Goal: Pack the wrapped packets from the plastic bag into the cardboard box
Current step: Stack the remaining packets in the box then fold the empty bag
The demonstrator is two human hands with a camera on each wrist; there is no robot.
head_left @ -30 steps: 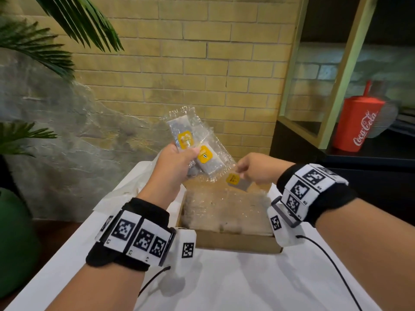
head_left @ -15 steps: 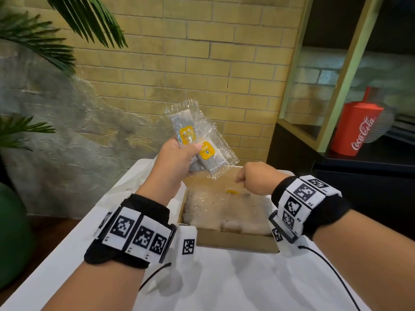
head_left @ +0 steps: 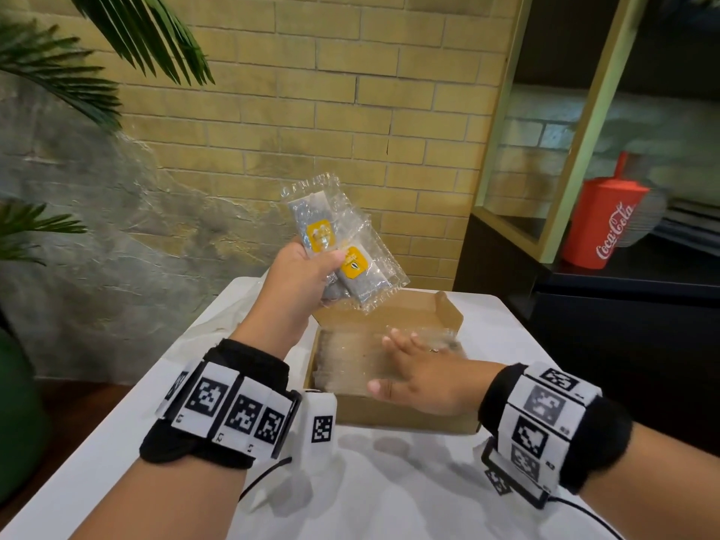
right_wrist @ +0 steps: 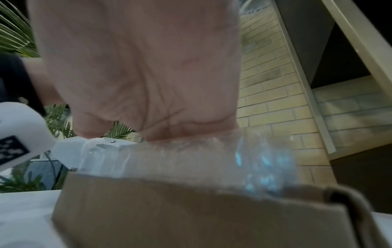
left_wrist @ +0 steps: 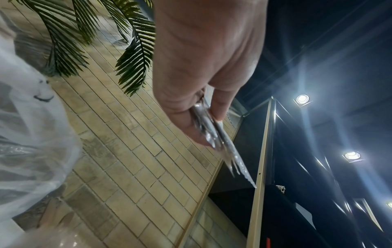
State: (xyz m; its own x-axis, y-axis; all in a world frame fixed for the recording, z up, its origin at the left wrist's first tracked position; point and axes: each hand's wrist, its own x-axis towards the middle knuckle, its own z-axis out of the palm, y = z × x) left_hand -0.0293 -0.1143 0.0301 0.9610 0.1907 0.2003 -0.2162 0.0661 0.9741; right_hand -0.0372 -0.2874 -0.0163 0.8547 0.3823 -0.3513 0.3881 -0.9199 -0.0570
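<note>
Ahead of you stands a yellow brick wall (head_left: 350, 111), its lower left patched with rough grey plaster (head_left: 117, 235). Palm fronds (head_left: 97, 44) hang in from your upper left. To your right is a dark cabinet (head_left: 584, 325) with a pale green frame (head_left: 502, 111), holding a red Coca-Cola cup (head_left: 604, 224). The left wrist view shows ceiling spotlights (left_wrist: 302, 99) glaring. You stand at a white table (head_left: 389, 493).

The left hand (head_left: 302, 274) is up in the air, over the far left corner of the cardboard box (head_left: 393, 413). It holds two wrapped packets (head_left: 343, 247) that stick up past its fingers. The right hand (head_left: 422, 374) lies flat on the packets in the box (head_left: 346, 354), lower than the left hand and to its right. The box sits on the table (head_left: 370, 493). The plastic bag (left_wrist: 27, 134) lies left of the left hand.
</note>
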